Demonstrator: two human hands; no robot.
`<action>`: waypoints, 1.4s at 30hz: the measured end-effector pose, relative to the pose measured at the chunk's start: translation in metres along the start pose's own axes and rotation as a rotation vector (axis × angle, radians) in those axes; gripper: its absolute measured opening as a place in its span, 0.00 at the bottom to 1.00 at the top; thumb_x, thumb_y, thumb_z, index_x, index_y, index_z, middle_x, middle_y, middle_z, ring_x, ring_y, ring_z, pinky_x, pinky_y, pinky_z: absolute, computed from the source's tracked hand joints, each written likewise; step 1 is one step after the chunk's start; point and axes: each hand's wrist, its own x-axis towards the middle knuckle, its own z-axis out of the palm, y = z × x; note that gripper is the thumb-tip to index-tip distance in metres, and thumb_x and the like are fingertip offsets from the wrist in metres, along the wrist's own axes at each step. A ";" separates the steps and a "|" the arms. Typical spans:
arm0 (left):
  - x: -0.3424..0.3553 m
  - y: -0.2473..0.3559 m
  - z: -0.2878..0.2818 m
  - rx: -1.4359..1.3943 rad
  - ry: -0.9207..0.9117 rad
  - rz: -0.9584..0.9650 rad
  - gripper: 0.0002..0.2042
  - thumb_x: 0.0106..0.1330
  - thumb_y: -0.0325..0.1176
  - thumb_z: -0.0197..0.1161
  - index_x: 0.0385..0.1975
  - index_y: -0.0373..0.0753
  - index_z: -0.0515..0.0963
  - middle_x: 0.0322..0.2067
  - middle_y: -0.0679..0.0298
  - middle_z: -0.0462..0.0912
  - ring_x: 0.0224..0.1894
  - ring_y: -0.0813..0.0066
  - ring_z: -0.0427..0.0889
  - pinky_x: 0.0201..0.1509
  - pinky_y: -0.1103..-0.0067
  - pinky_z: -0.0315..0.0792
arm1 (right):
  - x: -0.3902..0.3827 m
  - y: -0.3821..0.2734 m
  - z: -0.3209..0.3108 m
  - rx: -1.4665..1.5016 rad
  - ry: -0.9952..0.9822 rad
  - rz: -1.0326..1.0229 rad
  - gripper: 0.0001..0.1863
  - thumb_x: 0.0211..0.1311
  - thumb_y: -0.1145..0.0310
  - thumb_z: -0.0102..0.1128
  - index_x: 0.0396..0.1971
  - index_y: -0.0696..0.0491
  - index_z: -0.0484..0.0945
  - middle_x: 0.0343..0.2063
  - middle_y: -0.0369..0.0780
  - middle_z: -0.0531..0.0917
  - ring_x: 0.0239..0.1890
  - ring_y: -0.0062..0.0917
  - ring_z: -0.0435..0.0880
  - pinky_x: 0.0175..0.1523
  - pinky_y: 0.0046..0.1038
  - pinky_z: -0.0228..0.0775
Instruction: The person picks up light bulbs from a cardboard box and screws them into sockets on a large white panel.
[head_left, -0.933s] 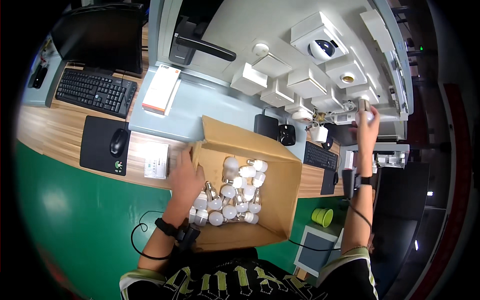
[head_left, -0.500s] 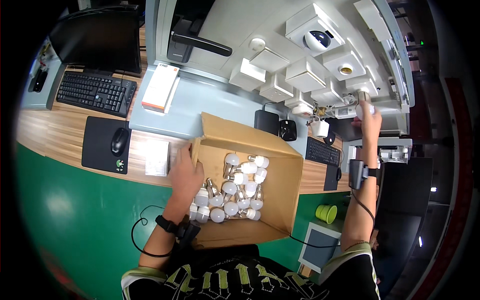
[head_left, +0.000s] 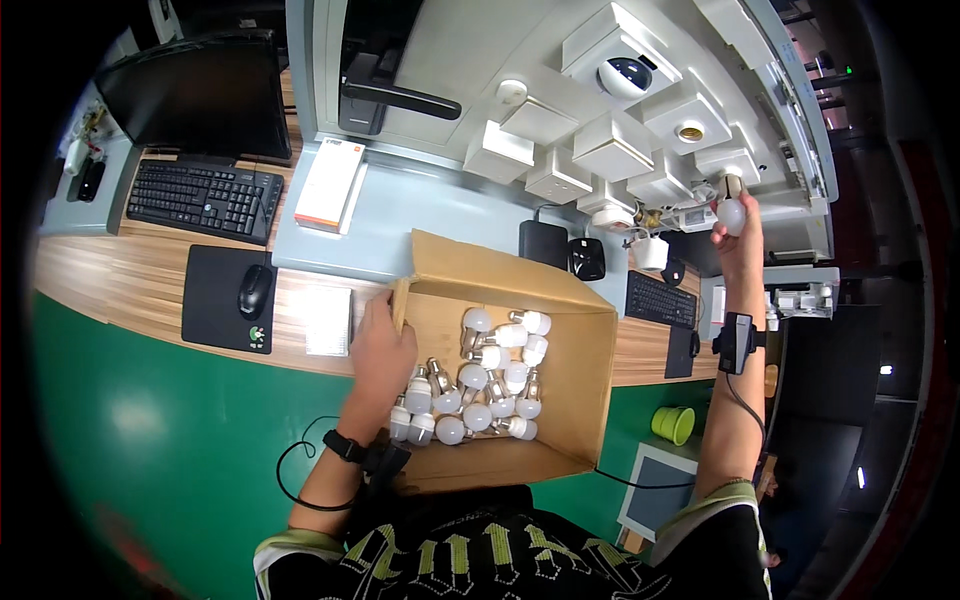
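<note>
My left hand [head_left: 384,350] is closed on the left wall of an open cardboard box [head_left: 560,400]. Several white light bulbs [head_left: 473,376] with metal screw bases lie loose inside it, toward the left and middle. Up at the right, my right hand [head_left: 740,235] has its fingers around another light bulb [head_left: 731,215]. The base of that bulb points up at a white fixture [head_left: 728,165] on the upright panel. Whether the base sits in the fixture cannot be made out.
White boxes, a dome camera [head_left: 625,77] and an unfilled lamp socket [head_left: 690,132] are mounted on the panel. A small white cup-shaped part [head_left: 650,253] hangs below. Keyboards, a mouse [head_left: 254,291], a monitor [head_left: 195,95] and a white carton [head_left: 329,185] stand on the desks.
The right-hand fingers have shifted on the bulb, so more of its white globe shows. My left hand stays on the box wall. The whole view has moved slightly.
</note>
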 end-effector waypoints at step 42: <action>-0.001 -0.011 -0.001 -0.065 -0.030 0.008 0.25 0.59 0.27 0.60 0.58 0.36 0.68 0.52 0.49 0.76 0.54 0.47 0.76 0.58 0.60 0.70 | -0.052 -0.011 0.113 -0.715 0.214 -0.594 0.28 0.63 0.56 0.60 0.48 0.66 0.68 0.38 0.56 0.80 0.41 0.45 0.81 0.50 0.38 0.71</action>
